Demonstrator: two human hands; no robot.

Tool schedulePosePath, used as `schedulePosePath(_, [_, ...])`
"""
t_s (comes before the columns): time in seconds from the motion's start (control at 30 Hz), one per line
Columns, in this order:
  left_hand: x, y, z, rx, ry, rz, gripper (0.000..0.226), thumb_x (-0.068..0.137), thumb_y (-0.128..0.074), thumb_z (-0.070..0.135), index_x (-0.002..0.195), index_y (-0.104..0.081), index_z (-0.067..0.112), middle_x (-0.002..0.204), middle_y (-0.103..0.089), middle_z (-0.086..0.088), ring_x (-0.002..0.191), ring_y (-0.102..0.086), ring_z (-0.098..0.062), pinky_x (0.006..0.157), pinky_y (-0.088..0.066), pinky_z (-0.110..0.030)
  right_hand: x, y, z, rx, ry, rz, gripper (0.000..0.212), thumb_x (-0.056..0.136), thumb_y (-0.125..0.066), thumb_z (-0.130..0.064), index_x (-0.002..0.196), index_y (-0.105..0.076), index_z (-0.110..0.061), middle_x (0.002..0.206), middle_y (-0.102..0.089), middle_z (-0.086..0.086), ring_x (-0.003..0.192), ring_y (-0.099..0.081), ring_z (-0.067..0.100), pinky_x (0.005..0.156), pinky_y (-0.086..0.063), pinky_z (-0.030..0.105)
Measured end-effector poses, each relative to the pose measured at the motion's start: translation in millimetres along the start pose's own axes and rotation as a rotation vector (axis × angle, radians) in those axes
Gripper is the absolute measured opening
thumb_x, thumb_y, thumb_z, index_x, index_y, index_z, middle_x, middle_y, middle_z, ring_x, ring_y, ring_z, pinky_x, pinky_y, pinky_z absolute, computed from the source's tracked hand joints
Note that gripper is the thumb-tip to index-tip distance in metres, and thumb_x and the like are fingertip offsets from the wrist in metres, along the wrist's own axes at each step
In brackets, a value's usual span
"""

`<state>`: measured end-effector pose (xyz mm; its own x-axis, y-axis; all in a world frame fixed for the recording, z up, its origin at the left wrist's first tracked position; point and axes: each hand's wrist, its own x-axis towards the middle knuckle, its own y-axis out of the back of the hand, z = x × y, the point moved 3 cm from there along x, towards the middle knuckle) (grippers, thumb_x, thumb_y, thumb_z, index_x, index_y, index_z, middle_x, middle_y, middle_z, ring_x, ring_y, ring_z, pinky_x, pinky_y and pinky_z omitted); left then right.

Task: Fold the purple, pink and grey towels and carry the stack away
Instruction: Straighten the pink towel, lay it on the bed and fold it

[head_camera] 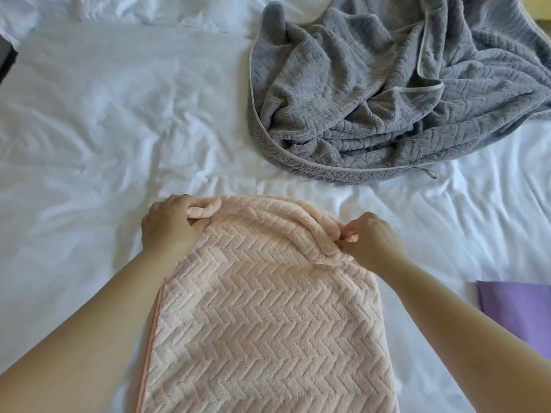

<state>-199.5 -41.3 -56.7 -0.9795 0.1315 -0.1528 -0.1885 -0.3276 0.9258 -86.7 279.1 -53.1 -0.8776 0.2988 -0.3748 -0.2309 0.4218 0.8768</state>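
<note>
1. The pink towel [268, 308] is lying on the bed [104, 129] directly in front of the person. It looks already doubled into a narrow strip. Its long axis is running straight away from the body, and the near end is leaving the bottom of the view.
2. The left hand [170, 225] is gripping the far left corner, fingers curled round a bunched roll of pile. The right hand [372, 242] is pinching the far right corner, fingers clenched on the edge. Both are at the far end, so the towel's length is lying toward the person from the fingers.
3. Judgement: the next fold is likely calling for that far edge to be drawn back along the long axis. Neither hand is better placed.
4. The grey towel [387, 93] is lying crumpled and unfolded beyond and to the right, well apart and not obstructing.
5. The purple towel [518, 311] is lying flat, apparently folded, at the right edge near the right forearm, apart from the pink.
</note>
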Motion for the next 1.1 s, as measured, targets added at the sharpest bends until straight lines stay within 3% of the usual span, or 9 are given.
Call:
schedulePosePath(0.1, [1,-4,0,-0.014,0.024,-0.011,0.031,0.080,-0.071,0.038,0.106,-0.063,0.022,0.106,-0.064,-0.005,0.106,-0.055,-0.036,0.083,-0.046,-0.046,7,0,-2,-0.120,-0.019,-0.160,0.015,0.080,-0.070,-0.027,0.094,-0.071,-0.028,0.100,-0.065,-0.004,0.102,-0.057,0.020,0.079,-0.052,0.034])
schedulePosePath(0.27, [-1,-9,-1,-0.154,0.024,0.025,0.032,0.079,-0.074,0.028,0.108,-0.063,0.019,0.104,-0.063,-0.004,0.099,-0.058,-0.029,0.079,-0.046,-0.038,18,-4,-9,-0.180,-0.042,-0.166,0.019,0.084,-0.048,-0.006,0.068,-0.057,-0.014,0.071,-0.057,0.000,0.069,-0.055,0.020,0.056,-0.045,0.027])
schedulePosePath(0.4, [-1,-1,-9,-0.381,0.136,0.050,0.024,0.084,-0.068,0.031,0.105,-0.058,0.026,0.096,-0.063,0.007,0.086,-0.058,-0.018,0.071,-0.046,-0.032,42,44,6,0.152,-0.087,-0.102,0.015,0.084,-0.063,-0.006,0.076,-0.070,-0.017,0.079,-0.063,0.001,0.075,-0.055,0.020,0.069,-0.043,0.023])
schedulePosePath(0.53, [10,5,-11,-0.428,0.148,0.040,0.014,0.083,-0.070,0.025,0.091,-0.064,0.015,0.088,-0.061,-0.004,0.074,-0.054,-0.021,0.059,-0.038,-0.025,65,95,13,0.216,-0.098,-0.075,0.014,0.082,-0.071,-0.020,0.073,-0.063,-0.026,0.086,-0.059,0.000,0.084,-0.052,0.021,0.085,-0.041,0.032])
schedulePosePath(0.63, [20,6,-10,-0.565,0.177,-0.115,0.012,0.081,-0.074,0.018,0.090,-0.067,0.014,0.090,-0.060,-0.006,0.073,-0.054,-0.015,0.063,-0.041,-0.015,78,95,13,0.141,-0.091,-0.098,0.007,0.088,-0.064,-0.016,0.093,-0.066,-0.021,0.099,-0.059,0.004,0.091,-0.054,0.023,0.089,-0.042,0.036])
schedulePosePath(0.73, [26,7,-16,-0.722,0.288,-0.327,0.022,0.080,-0.075,0.018,0.101,-0.066,0.013,0.091,-0.059,-0.006,0.087,-0.055,-0.018,0.081,-0.040,-0.026,79,84,15,0.200,-0.107,-0.159,0.008,0.091,-0.058,-0.009,0.086,-0.060,-0.015,0.092,-0.065,0.007,0.080,-0.065,0.023,0.089,-0.053,0.041])
schedulePosePath(0.9, [37,16,-21,-0.855,0.375,-0.335,0.033,0.077,-0.076,0.009,0.108,-0.065,0.005,0.107,-0.064,-0.015,0.104,-0.058,-0.024,0.105,-0.039,-0.036,70,85,9,0.216,0.195,-0.195,0.029,0.087,-0.061,-0.005,0.093,-0.058,-0.033,0.104,-0.059,-0.009,0.077,-0.063,0.010,0.063,-0.052,0.021])
schedulePosePath(1.03, [39,21,-21,-0.820,0.329,-0.352,0.029,0.073,-0.079,0.011,0.099,-0.067,0.007,0.092,-0.060,-0.006,0.094,-0.055,-0.015,0.090,-0.038,-0.025,61,80,1,-0.094,0.399,-0.349,0.027,0.092,-0.052,-0.004,0.110,-0.066,-0.019,0.123,-0.049,-0.003,0.101,-0.049,0.010,0.082,-0.032,0.005])
schedulePosePath(1.1, [38,23,-19,-0.763,0.276,-0.374,0.025,0.073,-0.078,0.013,0.096,-0.070,0.011,0.092,-0.064,-0.001,0.091,-0.057,-0.012,0.087,-0.038,-0.020,53,79,0,-0.226,0.430,-0.454,0.024,0.094,-0.051,-0.016,0.113,-0.064,-0.019,0.127,-0.045,-0.007,0.101,-0.049,0.010,0.092,-0.033,0.014])
